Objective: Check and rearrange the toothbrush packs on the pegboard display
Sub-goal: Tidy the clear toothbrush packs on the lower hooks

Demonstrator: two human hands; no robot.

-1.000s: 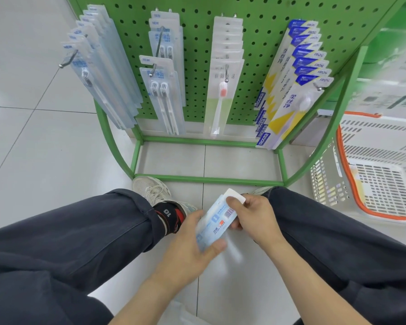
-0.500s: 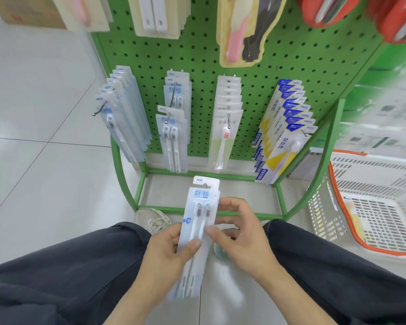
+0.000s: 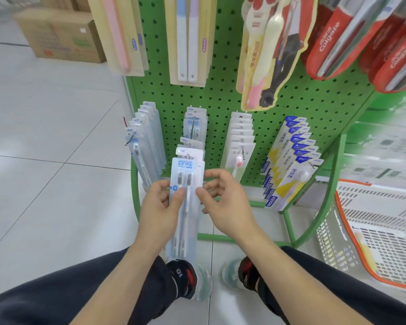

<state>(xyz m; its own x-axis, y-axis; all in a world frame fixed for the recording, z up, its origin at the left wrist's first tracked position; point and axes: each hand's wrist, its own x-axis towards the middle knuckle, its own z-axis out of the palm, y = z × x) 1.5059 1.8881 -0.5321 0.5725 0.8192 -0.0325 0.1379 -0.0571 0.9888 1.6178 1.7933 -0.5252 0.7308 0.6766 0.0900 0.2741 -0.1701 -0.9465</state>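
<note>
1. Dead centre, the left hand (image 3: pixel 158 208) gripped a twin toothbrush pack (image 3: pixel 185 198), thumb pressed across its front, fingers curled behind the left edge.
2. The pack stood upright in front of the green pegboard (image 3: pixel 223 95), its header overlapping the second hook's stack; blue Chinese characters ran across its top, too small to read surely, and two dark-bristled brush heads showed beneath.
3. The right hand (image 3: pixel 225 204) sat at 3 o'clock of the pack, fingers loosely curled, thumb and fingertips at the pack's right edge; whether they pinched it, I could not tell.
4. On the lower row, at 10 o'clock of the pack, clear packs (image 3: pixel 148 141) hung fanned on a hook.
5. At 12 o'clock, matching twin packs (image 3: pixel 195 125) hung behind the held one.
6. At 1 o'clock, single packs (image 3: pixel 240 141) showed a pink-headed brush in front.
7. At 2 o'clock, blue-and-yellow boxes (image 3: pixel 291 160) carried "FROG" style lettering, blurred.
8. Up at 1 o'clock of the frame, red packs (image 3: pixel 333 41) read "Colgate".
9. At 11 o'clock, far off, a cardboard box (image 3: pixel 61 36) sat on the floor.
10. At 4 o'clock, a white basket (image 3: pixel 338 233) with an orange rim stood beside the rack.
</note>
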